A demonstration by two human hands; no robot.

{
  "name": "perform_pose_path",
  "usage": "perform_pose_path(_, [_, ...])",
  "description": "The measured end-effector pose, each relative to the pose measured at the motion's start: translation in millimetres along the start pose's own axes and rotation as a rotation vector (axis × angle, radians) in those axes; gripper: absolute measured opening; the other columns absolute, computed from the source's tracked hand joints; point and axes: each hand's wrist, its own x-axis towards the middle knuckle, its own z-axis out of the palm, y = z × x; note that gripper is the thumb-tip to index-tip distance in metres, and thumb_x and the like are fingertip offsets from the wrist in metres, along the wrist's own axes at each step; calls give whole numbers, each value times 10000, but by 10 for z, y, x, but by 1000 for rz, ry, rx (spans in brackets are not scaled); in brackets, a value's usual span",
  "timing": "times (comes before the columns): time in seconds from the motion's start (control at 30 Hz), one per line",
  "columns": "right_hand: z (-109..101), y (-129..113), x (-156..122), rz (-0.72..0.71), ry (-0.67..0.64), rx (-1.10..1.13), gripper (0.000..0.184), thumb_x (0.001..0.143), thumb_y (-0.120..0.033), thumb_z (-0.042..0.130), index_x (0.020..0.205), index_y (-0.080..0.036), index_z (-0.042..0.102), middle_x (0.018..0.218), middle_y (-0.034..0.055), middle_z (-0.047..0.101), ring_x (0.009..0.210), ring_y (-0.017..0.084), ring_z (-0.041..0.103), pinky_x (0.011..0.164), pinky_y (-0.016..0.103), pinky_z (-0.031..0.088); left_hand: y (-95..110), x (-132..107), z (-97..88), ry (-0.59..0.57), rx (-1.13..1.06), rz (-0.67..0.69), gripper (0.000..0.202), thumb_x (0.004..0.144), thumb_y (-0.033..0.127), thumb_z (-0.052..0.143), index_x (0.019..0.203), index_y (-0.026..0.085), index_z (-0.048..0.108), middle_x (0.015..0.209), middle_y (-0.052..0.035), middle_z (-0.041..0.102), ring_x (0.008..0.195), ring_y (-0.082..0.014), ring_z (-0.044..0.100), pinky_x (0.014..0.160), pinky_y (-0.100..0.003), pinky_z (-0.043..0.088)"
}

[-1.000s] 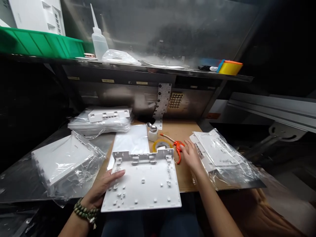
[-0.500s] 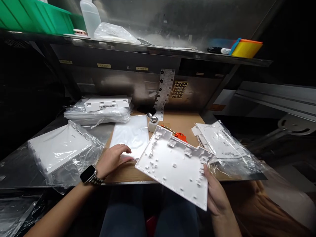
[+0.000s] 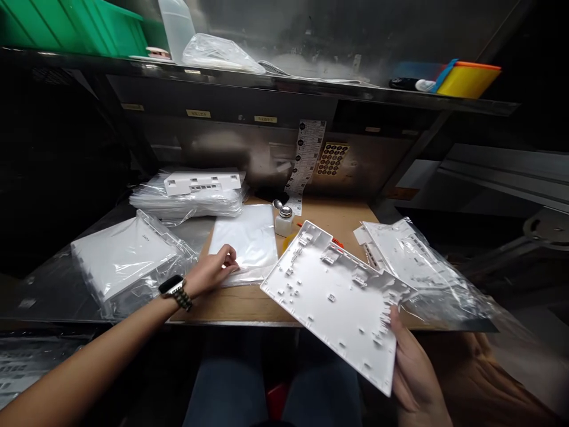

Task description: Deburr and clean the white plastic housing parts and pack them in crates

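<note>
My right hand grips a white plastic housing panel by its right edge. The panel is tilted over the front of the bench, its inner side with clips and posts facing me. My left hand, with a watch on the wrist, rests at the lower left of a flat stack of clear plastic bags. Its thumb and fingers are curled together in a pinch at the top bag, where the plastic is wrinkled. How many layers lie between the fingertips cannot be made out.
Bagged white panels lie at left and right. Behind are a bag pile topped by a white part, and a small bottle with a metal cap. The shelf holds a green bin and a yellow container.
My left hand's fingers have drawn together from an open curve into a pinch on the bag stack. The panel in my right hand has shifted slightly right and down; the whole view has shifted too.
</note>
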Motion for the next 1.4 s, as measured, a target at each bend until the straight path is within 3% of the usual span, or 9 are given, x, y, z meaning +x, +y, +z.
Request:
perform_pose_path(0.13, [-80,35,28,14,19,16,741,834,-572,753,1460,-231,552,1334,102,709,1258,338,655,1060,485,563,-75,194,-147,-83,-139,16,346,794,450,682,903,253,419,844,-59,763,835,-257,738,761,-371,557])
perform_pose_path(0.23, [-146,76,53,61,26,49,758,835,-550,767,1488,-252,521,1316,79,721,1197,313,695,1051,451,574,-79,276,-217,-79,-126,36,255,796,423,646,832,233,480,834,-66,729,772,-245,721,735,-384,568])
perform_pose_path(0.37, [-183,131,89,108,56,51,813,826,-551,773,1522,-256,473,1293,86,732,1146,322,720,1010,469,599,39,270,-255,-44,15,91,176,838,253,489,720,213,612,1010,-109,722,1036,-296,662,976,-471,478])
perform_pose_path(0.47, [-175,144,96,138,60,40,868,808,-578,778,1538,-245,447,1283,103,734,1132,340,724,992,490,604,157,222,-243,-39,110,96,198,840,240,506,839,213,702,1020,-116,724,1077,-334,623,1005,-495,432])
perform_pose_path(0.63, [-138,124,74,135,13,19,925,797,-601,782,1560,-231,411,1321,123,711,1155,339,713,1013,477,591,257,163,-270,-64,121,53,145,866,280,575,966,209,653,961,-100,757,928,-304,680,841,-410,462])
perform_pose_path(0.77, [-108,119,70,126,1,-8,952,793,-601,786,1572,-230,386,1315,128,713,1161,341,710,1009,479,594,227,158,-317,-118,-2,23,147,912,231,532,1055,259,556,916,-10,800,861,-225,717,803,-338,458])
perform_pose_path(1.07, [-166,202,137,111,14,-107,1022,721,-617,834,1559,-211,414,1320,125,711,1149,334,716,973,441,611,-94,364,-328,-237,-496,-158,580,558,406,947,864,225,490,632,25,701,620,-197,688,644,-328,537])
perform_pose_path(1.23, [-104,183,96,205,-59,-17,954,769,-629,786,1561,-249,414,1330,110,707,1186,337,698,1021,477,575,-194,413,-455,-221,-698,-211,339,783,364,841,910,164,599,840,-22,739,803,-197,735,786,-393,611])
perform_pose_path(1.4, [142,315,131,244,-163,-8,805,758,-686,762,1382,-191,639,1225,155,753,1203,370,685,1043,533,544,-132,394,-381,-164,-742,-141,357,703,227,895,847,166,575,813,1,727,757,-169,712,746,-340,600])
